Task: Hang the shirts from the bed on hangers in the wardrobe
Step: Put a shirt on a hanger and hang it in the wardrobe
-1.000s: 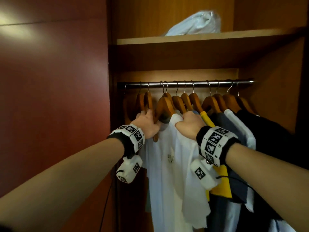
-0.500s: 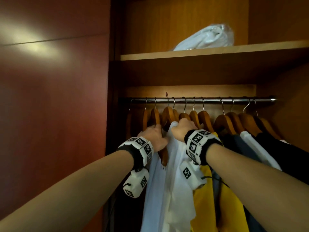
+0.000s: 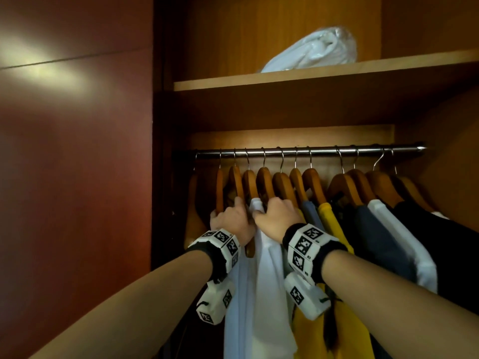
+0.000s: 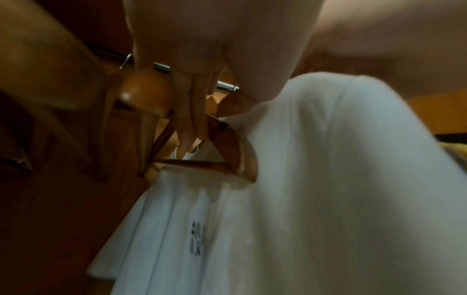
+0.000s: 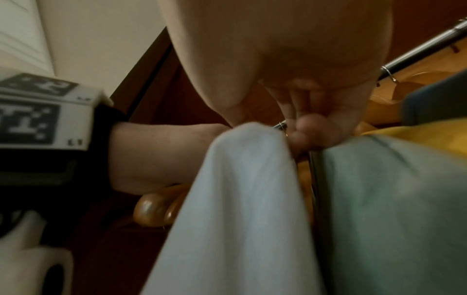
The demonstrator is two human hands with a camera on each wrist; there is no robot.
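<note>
**Fingers at the collar, white shirt on the rail**

Fingers (image 4: 192, 119) of the left hand (image 3: 233, 221) curl around the wooden hanger (image 4: 227, 147) at its neck, gripping it. Right hand (image 3: 278, 216) pinches the white shirt (image 3: 264, 294) at the shoulder, fingers (image 5: 308, 129) bunched on the fabric edge. Hands sit side by side, nearly touching, at about 6 o'clock below the rail (image 3: 311, 151).

Shirt position: left part of the wardrobe, hanging between bare wooden hangers at 9 o'clock and a grey shirt (image 3: 311, 213) and yellow shirt (image 3: 334, 229) at 3 o'clock. Long axis runs vertical, collar up at 12, hem down at 6 and out of view. Small dark print shows on the front in the left wrist view.

Step in hand, as judged: settling the shirt's shoulders on the hanger. Whether this hanger's hook is seated on the rail cannot be told. Next move likely calls for smoothing the shoulder over the hanger's end, then letting go and returning for another shirt.
</note>
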